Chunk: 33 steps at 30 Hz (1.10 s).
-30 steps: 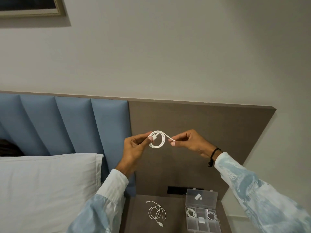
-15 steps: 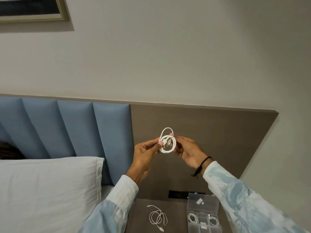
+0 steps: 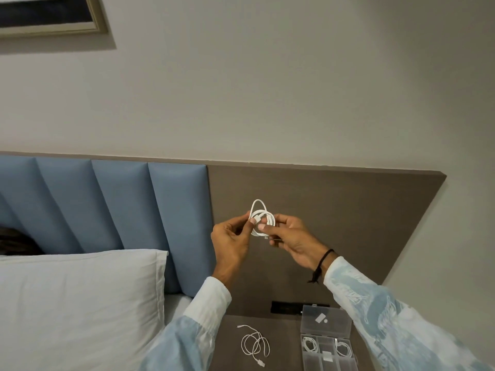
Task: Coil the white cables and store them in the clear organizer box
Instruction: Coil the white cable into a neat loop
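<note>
**Coil held in mid-air: where the wrap can fail**

We hold a small coil of white cable (image 3: 262, 222) between both hands, raised in front of the brown headboard panel (image 3: 348, 210) and well above the bedside table (image 3: 284, 344). Our left hand (image 3: 233, 236) pinches the coil's left side between thumb and fingertips; our right hand (image 3: 289, 238) is closed on its right side, thumb across the turns. One loop (image 3: 258, 203) stands up out of the bundle, not yet tucked in, and a plug end lies near the middle of the coil.

Below, the clear organizer box (image 3: 325, 321) stands open on the table, its lid tilted back. Two of its compartments already hold coiled cables. A second loose cable (image 3: 254, 345) lies on the table just left of the box, only roughly looped.

Risks, as we judge them:
- The free loop may spring open if either pinch relaxes, since the cable looks stiff enough to unwind.
- A bundle with a loop sticking out may not fit a compartment, or may snag a divider.
- Lowering one-handed could let the turns slide apart.
- Our right sleeve (image 3: 401, 322) hangs close to the lid and could knock the box.
</note>
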Each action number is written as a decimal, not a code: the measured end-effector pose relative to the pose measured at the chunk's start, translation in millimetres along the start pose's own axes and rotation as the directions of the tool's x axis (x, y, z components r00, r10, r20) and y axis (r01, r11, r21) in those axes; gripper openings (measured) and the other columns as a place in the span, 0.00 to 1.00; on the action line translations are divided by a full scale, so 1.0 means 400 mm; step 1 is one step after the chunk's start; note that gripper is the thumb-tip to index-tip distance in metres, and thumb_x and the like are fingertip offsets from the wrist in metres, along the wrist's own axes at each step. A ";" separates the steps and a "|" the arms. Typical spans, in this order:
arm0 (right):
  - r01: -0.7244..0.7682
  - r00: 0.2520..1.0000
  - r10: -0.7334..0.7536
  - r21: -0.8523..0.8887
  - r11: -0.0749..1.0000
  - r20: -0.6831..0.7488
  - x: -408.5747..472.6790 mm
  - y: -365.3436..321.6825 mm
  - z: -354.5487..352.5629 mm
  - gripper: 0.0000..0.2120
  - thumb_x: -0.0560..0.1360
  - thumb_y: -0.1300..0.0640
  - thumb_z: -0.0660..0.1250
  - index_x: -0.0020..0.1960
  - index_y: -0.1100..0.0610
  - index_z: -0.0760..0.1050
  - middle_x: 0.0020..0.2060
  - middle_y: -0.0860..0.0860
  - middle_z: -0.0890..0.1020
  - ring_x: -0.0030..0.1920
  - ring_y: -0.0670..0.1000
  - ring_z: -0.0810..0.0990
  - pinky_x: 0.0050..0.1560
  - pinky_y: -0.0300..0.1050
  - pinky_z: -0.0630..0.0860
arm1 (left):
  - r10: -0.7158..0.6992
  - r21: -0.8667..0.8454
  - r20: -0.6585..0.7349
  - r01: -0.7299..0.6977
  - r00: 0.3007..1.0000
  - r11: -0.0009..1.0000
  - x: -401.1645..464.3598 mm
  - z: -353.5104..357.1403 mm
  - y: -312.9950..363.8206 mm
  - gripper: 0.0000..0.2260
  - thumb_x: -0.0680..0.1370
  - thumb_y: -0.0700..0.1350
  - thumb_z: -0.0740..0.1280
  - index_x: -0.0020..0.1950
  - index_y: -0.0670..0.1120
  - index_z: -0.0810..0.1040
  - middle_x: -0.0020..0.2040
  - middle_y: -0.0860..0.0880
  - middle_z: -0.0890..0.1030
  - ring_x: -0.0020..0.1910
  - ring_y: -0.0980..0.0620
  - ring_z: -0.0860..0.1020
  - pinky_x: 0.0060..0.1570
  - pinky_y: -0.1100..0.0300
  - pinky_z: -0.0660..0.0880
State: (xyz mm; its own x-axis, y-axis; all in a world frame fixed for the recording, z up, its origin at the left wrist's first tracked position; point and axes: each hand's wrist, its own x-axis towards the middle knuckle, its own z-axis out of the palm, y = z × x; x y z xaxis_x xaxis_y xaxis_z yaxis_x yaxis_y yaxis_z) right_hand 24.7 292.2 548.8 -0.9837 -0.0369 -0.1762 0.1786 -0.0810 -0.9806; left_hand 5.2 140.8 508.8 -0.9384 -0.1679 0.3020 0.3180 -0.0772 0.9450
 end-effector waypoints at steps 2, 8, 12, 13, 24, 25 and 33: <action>0.078 0.993 -0.083 -0.063 0.995 -0.080 0.003 -0.007 0.003 0.17 0.69 0.64 0.79 0.57 0.63 0.83 0.44 0.56 0.85 0.31 0.43 0.79 0.35 0.37 0.78 | 0.033 0.013 -0.027 -0.033 0.999 0.999 0.009 0.001 0.010 0.09 0.76 0.41 0.76 0.56 0.42 0.87 0.49 0.50 0.89 0.49 0.54 0.88 0.51 0.59 0.84; 0.233 0.930 -0.340 -0.489 0.840 -0.142 0.001 0.019 -0.033 0.10 0.64 0.55 0.84 0.43 0.54 0.88 0.37 0.51 0.88 0.36 0.53 0.85 0.43 0.45 0.82 | -0.034 -0.083 -0.136 0.023 0.990 0.996 0.083 -0.046 0.044 0.11 0.74 0.40 0.77 0.56 0.40 0.86 0.48 0.50 0.88 0.50 0.54 0.87 0.54 0.61 0.82; 0.323 0.847 -0.513 -0.633 0.704 -0.138 0.001 0.024 -0.048 0.06 0.70 0.51 0.80 0.45 0.51 0.89 0.35 0.46 0.87 0.38 0.48 0.85 0.41 0.39 0.80 | -0.256 -0.319 -0.081 0.219 0.963 0.922 0.071 -0.041 0.045 0.12 0.75 0.36 0.75 0.58 0.37 0.85 0.51 0.42 0.88 0.52 0.48 0.86 0.55 0.56 0.82; 0.319 0.840 -0.517 -0.622 0.715 -0.165 0.003 0.022 -0.045 0.05 0.71 0.52 0.79 0.45 0.53 0.89 0.37 0.46 0.86 0.39 0.48 0.84 0.42 0.39 0.79 | -0.330 -0.413 -0.030 0.289 0.944 0.864 0.061 -0.032 0.046 0.12 0.75 0.35 0.74 0.58 0.36 0.84 0.50 0.41 0.88 0.51 0.47 0.86 0.52 0.56 0.83; -0.152 0.967 0.205 0.306 0.940 -0.149 0.001 -0.006 -0.036 0.04 0.76 0.61 0.72 0.46 0.54 0.84 0.35 0.49 0.82 0.28 0.44 0.77 0.32 0.40 0.75 | -0.474 -0.528 0.042 0.422 0.879 0.737 -0.016 0.054 0.017 0.09 0.74 0.31 0.74 0.54 0.37 0.85 0.49 0.41 0.87 0.49 0.46 0.86 0.45 0.59 0.85; -0.160 0.969 0.209 0.310 0.937 -0.131 0.000 -0.002 -0.044 0.04 0.76 0.61 0.72 0.45 0.54 0.84 0.35 0.48 0.82 0.28 0.44 0.75 0.31 0.40 0.74 | -0.462 -0.507 0.034 0.414 0.886 0.756 -0.015 0.057 0.015 0.10 0.74 0.32 0.75 0.55 0.36 0.85 0.50 0.40 0.87 0.50 0.46 0.86 0.46 0.59 0.85; -0.156 0.988 0.154 0.196 0.968 0.027 -0.008 0.024 -0.118 0.09 0.76 0.51 0.67 0.48 0.56 0.82 0.43 0.51 0.84 0.41 0.48 0.80 0.43 0.47 0.76 | -0.392 -0.418 -0.042 0.340 0.919 0.842 -0.021 0.103 -0.014 0.12 0.74 0.32 0.75 0.56 0.34 0.84 0.47 0.44 0.88 0.44 0.52 0.87 0.43 0.64 0.83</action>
State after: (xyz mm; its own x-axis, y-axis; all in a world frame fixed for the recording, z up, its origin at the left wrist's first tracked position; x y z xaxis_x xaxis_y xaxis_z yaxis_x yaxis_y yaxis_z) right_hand 28.7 338.5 535.9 -0.9434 -0.0761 -0.3227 0.3311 -0.2675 -0.9049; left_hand 5.7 183.0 506.2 -0.9813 -0.1658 -0.0981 0.0055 -0.5329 0.8461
